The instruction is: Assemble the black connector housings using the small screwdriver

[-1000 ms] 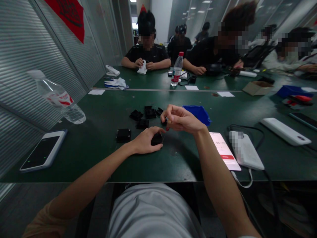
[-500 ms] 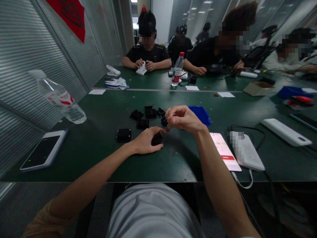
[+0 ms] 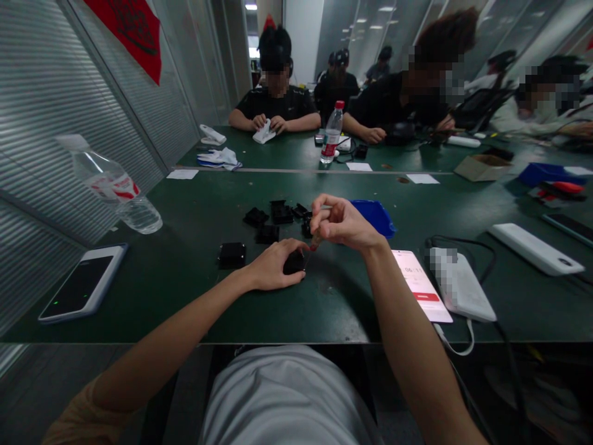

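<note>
My left hand (image 3: pixel 274 266) lies over the table, its thumb and fingers closed round a small black plastic box (image 3: pixel 293 264). Thin pale lines show at the box's right side. My right hand (image 3: pixel 341 224) is raised just right of it, fingers curled in a pinch close to my left index fingertip. Whatever sits in that pinch is too small to make out. A similar black box (image 3: pixel 232 254) rests left of my left hand. Several loose black plastic parts (image 3: pixel 280 212) lie beyond both hands, and a blue tray (image 3: pixel 376 217) stands behind my right wrist.
On the left are a phone (image 3: pixel 83 283) and a tilted-looking water bottle (image 3: pixel 119 188). To the right lie a lit phone (image 3: pixel 422 290), a white power bank (image 3: pixel 463 287) with cables and another white device (image 3: pixel 535 247). Across the green table (image 3: pixel 185 210), a person (image 3: pixel 277 102) handles a white object.
The fingers of my right hand have shifted slightly, the upper ones lifting a little. My left hand stays on the black box. The view has tipped slightly.
</note>
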Action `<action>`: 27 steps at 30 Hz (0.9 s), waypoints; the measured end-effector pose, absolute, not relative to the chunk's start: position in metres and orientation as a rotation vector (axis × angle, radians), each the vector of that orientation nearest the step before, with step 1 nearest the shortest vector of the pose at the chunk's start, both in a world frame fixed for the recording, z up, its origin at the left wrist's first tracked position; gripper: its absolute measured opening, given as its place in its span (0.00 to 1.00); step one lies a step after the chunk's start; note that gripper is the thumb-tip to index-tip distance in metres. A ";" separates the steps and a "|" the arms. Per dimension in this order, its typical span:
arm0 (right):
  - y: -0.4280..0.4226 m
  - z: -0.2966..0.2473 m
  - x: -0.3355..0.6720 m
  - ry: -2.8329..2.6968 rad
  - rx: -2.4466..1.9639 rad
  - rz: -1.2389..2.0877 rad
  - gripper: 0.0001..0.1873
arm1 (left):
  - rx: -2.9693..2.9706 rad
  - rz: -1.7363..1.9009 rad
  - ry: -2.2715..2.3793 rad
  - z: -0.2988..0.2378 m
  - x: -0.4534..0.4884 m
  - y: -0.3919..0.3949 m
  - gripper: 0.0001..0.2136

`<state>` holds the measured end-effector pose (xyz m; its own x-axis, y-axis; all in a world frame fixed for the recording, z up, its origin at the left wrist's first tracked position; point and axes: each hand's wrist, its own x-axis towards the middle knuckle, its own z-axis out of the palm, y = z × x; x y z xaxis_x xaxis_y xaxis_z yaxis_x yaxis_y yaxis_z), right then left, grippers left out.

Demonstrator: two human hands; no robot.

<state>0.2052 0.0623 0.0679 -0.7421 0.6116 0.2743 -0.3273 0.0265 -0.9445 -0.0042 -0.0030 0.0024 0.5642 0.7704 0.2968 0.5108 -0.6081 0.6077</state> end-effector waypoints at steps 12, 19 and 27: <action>0.057 0.074 0.207 -1.697 -0.262 1.859 0.16 | 2.338 0.760 1.042 -0.001 -0.005 -0.002 0.21; 0.058 0.069 0.202 -1.659 -0.269 1.865 0.16 | 2.341 0.758 1.040 -0.001 -0.005 -0.002 0.21; 0.057 0.068 0.200 -1.708 -0.169 1.748 0.14 | 2.317 0.767 1.040 0.001 -0.004 -0.002 0.21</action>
<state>0.2002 0.0575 0.0683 -0.7617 0.5403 0.3576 -0.3699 0.0906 -0.9247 -0.0043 -0.0024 0.0005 0.5532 0.7805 0.2910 0.5091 -0.5933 0.6235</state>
